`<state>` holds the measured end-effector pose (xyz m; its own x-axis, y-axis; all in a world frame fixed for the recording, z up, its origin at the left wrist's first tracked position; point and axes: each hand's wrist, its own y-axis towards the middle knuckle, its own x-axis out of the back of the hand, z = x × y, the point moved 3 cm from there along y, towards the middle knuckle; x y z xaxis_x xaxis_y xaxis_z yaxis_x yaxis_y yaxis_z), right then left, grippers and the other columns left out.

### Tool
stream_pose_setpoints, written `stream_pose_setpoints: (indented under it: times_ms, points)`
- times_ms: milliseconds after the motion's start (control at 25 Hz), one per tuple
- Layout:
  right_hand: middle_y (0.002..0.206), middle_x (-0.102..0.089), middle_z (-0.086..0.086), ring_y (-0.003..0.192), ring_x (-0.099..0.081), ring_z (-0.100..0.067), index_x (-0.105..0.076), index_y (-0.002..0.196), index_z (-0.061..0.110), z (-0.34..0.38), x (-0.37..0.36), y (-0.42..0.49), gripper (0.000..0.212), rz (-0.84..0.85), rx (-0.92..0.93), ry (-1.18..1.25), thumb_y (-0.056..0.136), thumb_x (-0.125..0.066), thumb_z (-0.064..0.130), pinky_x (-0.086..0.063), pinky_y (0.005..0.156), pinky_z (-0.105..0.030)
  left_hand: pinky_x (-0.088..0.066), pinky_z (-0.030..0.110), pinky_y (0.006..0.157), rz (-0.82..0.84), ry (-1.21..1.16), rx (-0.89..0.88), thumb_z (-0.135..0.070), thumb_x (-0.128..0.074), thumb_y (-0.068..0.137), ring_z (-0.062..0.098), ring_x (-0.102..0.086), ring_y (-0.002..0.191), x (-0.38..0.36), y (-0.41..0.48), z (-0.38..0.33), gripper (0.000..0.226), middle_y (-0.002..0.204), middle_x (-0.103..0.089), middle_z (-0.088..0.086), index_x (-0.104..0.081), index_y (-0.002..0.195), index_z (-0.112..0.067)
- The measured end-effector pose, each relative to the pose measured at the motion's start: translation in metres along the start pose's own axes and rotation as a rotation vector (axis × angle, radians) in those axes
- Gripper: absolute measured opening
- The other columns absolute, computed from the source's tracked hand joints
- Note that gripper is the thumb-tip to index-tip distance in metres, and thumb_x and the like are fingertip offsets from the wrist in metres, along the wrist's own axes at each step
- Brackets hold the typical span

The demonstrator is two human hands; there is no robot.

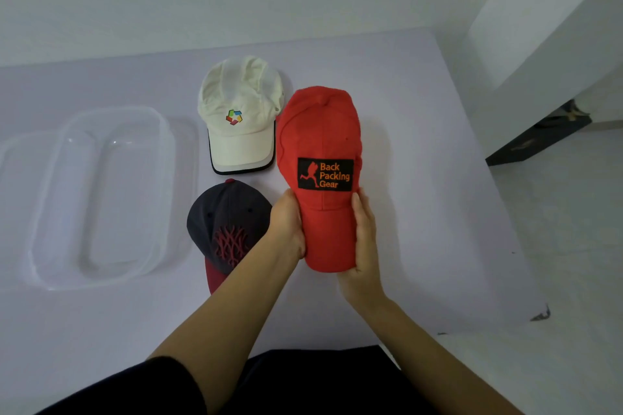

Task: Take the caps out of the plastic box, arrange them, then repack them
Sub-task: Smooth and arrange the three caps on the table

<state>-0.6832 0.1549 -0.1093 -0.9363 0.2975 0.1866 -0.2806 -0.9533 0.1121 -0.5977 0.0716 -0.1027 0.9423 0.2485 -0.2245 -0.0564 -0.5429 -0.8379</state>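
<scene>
A red cap (pixel 320 131) with a black "Back Packing Gear" patch is held by its brim between both hands. My left hand (pixel 286 222) grips the brim's left edge and my right hand (pixel 364 236) grips its right edge. Just left of it a white cap (pixel 239 118) with a small coloured logo lies flat, brim toward me. Below the white cap lies a navy cap (pixel 226 216) with a dark red brim and red stitching, partly hidden by my left forearm. The clear plastic box (pixel 101 192) sits at the left with nothing in it.
The box rests on what looks like its clear lid (pixel 188 145). Everything lies on a pale lilac surface (pixel 421 178) whose right edge drops to a white floor. A white wall rises behind, and a dark object (pixel 539 138) sits on the floor at right.
</scene>
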Motion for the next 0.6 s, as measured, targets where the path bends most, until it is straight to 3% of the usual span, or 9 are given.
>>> stream_pose_setpoints:
  times_ms: [80, 160, 240, 320, 400, 480, 520, 600]
  points:
    - [0.154, -0.019, -0.012, 0.145, -0.018, -0.019, -0.023, 0.144, 0.028, 0.002, -0.002, 0.002, 0.065, -0.001, 0.021, -0.005, 0.091, -0.043, 0.059, -0.026, 0.115, -0.028, -0.054, 0.046, 0.08, 0.053, -0.049, 0.045, -0.036, -0.042, 0.094, 0.035, -0.067, 0.093, -0.002, -0.004, 0.003, 0.04, 0.099, -0.071, 0.018, -0.07, 0.102, -0.009]
    - [0.157, -0.008, -0.009, 0.146, -0.011, -0.016, -0.02, 0.145, 0.041, -0.001, 0.005, 0.008, 0.057, 0.129, 0.087, -0.124, 0.093, -0.039, 0.055, -0.024, 0.115, -0.024, -0.051, 0.048, 0.09, 0.032, -0.056, 0.036, -0.036, -0.042, 0.094, 0.034, -0.065, 0.101, 0.007, 0.002, 0.003, 0.04, 0.106, -0.07, 0.017, -0.069, 0.11, -0.011]
    - [0.158, 0.002, 0.0, 0.147, -0.005, -0.015, -0.014, 0.143, 0.051, -0.007, 0.019, 0.015, 0.052, 0.23, 0.152, -0.277, 0.097, -0.036, 0.044, -0.024, 0.116, -0.026, -0.052, 0.041, 0.089, -0.013, 0.022, -0.04, -0.033, -0.042, 0.094, 0.027, -0.066, 0.097, 0.017, 0.009, -0.005, 0.036, 0.103, -0.072, 0.011, -0.069, 0.107, -0.012]
    - [0.158, 0.007, 0.009, 0.147, -0.002, -0.023, -0.012, 0.143, 0.053, -0.014, 0.032, 0.019, 0.055, 0.206, 0.213, -0.442, 0.097, -0.037, 0.034, -0.021, 0.117, -0.045, -0.049, 0.031, 0.078, -0.054, 0.083, -0.208, -0.033, -0.041, 0.095, 0.016, -0.062, 0.087, 0.025, 0.012, -0.023, 0.031, 0.101, -0.067, 0.004, -0.066, 0.102, -0.016]
    - [0.157, 0.012, 0.013, 0.146, -0.001, -0.026, -0.012, 0.143, 0.052, -0.015, 0.04, 0.018, 0.061, 0.174, 0.296, -0.569, 0.095, -0.039, 0.028, -0.013, 0.115, -0.046, -0.042, 0.028, 0.091, -0.074, 0.079, -0.529, -0.035, -0.037, 0.098, 0.01, -0.054, 0.109, 0.031, 0.002, -0.054, 0.031, 0.126, -0.056, -0.002, -0.053, 0.123, -0.025]
    - [0.157, 0.013, 0.012, 0.146, 0.002, -0.023, -0.013, 0.143, 0.051, -0.013, 0.042, 0.014, 0.059, 0.155, 0.365, -0.631, 0.096, -0.038, 0.027, -0.011, 0.114, -0.044, -0.031, 0.023, 0.106, 0.059, 0.211, -0.853, -0.036, -0.036, 0.099, 0.006, -0.036, 0.134, 0.031, -0.011, -0.09, 0.04, 0.143, -0.037, -0.016, -0.035, 0.139, -0.034]
    - [0.157, 0.013, 0.011, 0.146, 0.003, -0.021, -0.014, 0.144, 0.05, -0.012, 0.042, 0.012, 0.054, 0.148, 0.392, -0.647, 0.098, -0.035, 0.03, -0.012, 0.113, -0.044, -0.029, 0.019, 0.107, 0.173, 0.329, -0.927, -0.038, -0.038, 0.098, 0.003, -0.03, 0.137, 0.028, -0.016, -0.102, 0.046, 0.144, -0.033, -0.02, -0.03, 0.143, -0.033]
    - [0.157, 0.011, 0.01, 0.147, 0.003, -0.021, -0.015, 0.144, 0.049, -0.012, 0.04, 0.011, 0.046, 0.124, 0.422, -0.666, 0.102, -0.026, 0.034, -0.012, 0.113, -0.041, -0.034, 0.015, 0.106, 0.421, 0.564, -0.895, -0.041, -0.045, 0.093, 0.003, -0.037, 0.135, 0.017, -0.023, -0.116, 0.053, 0.144, -0.04, -0.016, -0.036, 0.143, -0.025]
